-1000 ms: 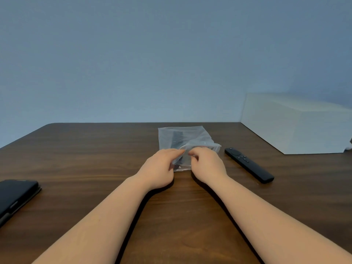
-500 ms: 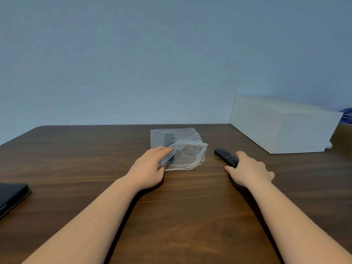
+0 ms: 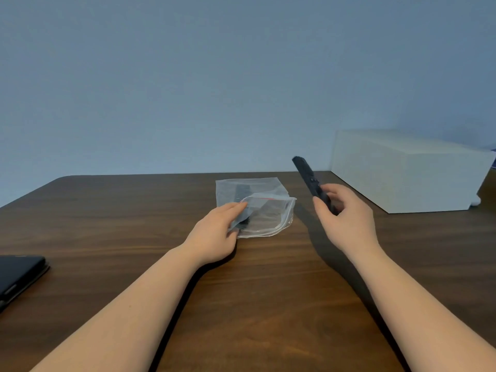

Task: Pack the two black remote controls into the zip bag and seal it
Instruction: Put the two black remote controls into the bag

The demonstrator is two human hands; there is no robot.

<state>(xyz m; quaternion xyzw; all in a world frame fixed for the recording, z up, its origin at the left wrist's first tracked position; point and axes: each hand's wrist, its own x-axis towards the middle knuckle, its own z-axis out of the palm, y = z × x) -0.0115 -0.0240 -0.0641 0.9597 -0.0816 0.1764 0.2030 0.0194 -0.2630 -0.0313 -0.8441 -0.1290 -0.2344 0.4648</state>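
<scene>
A clear zip bag (image 3: 264, 210) lies on the dark wooden table (image 3: 255, 291), its mouth toward me and gaping open. One black remote (image 3: 243, 194) shows through the plastic inside it. My left hand (image 3: 214, 234) holds the near left edge of the bag's mouth. My right hand (image 3: 346, 218) grips the second black remote (image 3: 308, 178) by its lower end. That remote is lifted off the table to the right of the bag, its far end tilted up and away.
A white box (image 3: 408, 170) stands at the back right of the table. A black flat device (image 3: 18, 275) lies at the left edge. A plain blue-grey wall rises behind the table.
My right hand left the bag, went right to the second remote, gripped it and lifted it off the table. My left hand stayed on the bag's mouth.
</scene>
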